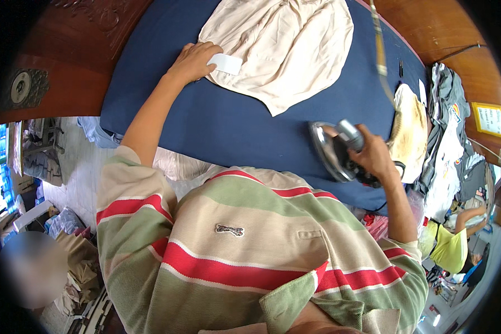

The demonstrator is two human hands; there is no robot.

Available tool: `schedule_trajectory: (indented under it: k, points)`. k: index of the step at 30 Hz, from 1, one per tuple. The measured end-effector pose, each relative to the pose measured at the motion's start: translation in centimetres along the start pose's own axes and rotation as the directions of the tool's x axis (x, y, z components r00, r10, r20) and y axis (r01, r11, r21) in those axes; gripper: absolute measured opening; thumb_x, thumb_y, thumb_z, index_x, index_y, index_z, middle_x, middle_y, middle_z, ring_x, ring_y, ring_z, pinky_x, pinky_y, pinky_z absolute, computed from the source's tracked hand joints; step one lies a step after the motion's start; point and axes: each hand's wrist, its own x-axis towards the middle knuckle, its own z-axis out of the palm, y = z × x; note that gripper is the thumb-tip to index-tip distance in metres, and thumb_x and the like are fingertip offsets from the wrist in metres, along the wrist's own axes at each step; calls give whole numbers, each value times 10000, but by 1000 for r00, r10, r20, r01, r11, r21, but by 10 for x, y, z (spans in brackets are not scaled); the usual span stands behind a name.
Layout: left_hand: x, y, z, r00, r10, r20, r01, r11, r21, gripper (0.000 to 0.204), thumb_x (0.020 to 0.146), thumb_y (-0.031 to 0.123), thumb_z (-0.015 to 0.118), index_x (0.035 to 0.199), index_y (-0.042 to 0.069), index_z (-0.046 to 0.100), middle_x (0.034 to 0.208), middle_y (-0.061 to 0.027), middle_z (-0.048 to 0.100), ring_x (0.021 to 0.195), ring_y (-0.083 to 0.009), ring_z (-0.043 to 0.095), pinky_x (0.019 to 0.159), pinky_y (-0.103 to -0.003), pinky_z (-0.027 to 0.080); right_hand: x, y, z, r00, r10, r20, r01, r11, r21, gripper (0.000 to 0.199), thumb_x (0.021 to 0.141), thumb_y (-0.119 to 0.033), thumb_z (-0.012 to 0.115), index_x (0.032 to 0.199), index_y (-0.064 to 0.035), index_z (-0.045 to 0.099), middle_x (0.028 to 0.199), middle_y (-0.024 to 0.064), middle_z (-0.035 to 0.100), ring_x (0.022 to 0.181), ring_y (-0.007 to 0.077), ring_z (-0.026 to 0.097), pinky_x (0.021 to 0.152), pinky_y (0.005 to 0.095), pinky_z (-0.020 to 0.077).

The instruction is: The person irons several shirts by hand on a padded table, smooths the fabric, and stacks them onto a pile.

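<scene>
R hand (pixel 374 154), near-rt of cream garment (pixel 278 55): fingers wrapped round handle of clothes iron (pixel 333 151), iron clear of garment; scorched cloth (pixel 411 136) farther rt; L hand (pixel 192 62) at garment's left edge, thumb + fingers pinching wht card (pixel 229 64); navy cloth (pixel 250 125) under garment

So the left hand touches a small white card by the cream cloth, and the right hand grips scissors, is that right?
Not quite: in the head view, the right hand grips an iron, not scissors. The left hand touches the white card by the cream cloth.
</scene>
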Motion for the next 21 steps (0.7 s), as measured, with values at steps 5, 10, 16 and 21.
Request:
schedule_trajectory:
  k: [5, 10, 16, 21]
  points:
    - [-29, -23, 14, 794, -409, -450, 111, 825, -555, 382, 772, 76, 564, 1145, 61, 483, 1141, -101, 501, 1042, -226, 489, 903, -334, 356, 8, -40, 31, 988, -126, 89, 122, 992, 43, 375, 665, -147, 622, 1000, -38, 494, 801, 222, 598, 772, 385, 577, 671, 427, 456]
    - [-76, 37, 48, 354, -697, -624, 84, 688, -721, 454, 761, 78, 579, 1194, 48, 447, 1073, -129, 518, 914, -237, 501, 844, -328, 394, 28, -80, 32, 999, -19, -44, 24, 993, 116, 386, 688, -258, 664, 961, -30, 514, 792, 218, 601, 762, 383, 579, 667, 422, 451]
    - [-67, 74, 40, 779, -624, -59, 491, 666, -562, 487, 807, 297, 522, 1244, 102, 432, 968, -194, 574, 841, -301, 573, 772, -387, 448, 61, -122, 43, 997, -13, -81, 17, 999, 46, 446, 758, -428, 570, 827, 13, 559, 689, 226, 591, 683, 378, 585, 626, 438, 456]
    - [-42, 47, 37, 765, -606, -217, 543, 789, -286, 320, 845, 306, 465, 1076, 87, 504, 777, -193, 621, 740, -351, 608, 665, -438, 478, 69, -128, 46, 995, 5, -99, -4, 1000, 12, 411, 779, -390, 541, 794, 21, 561, 669, 226, 588, 663, 377, 586, 613, 435, 463]
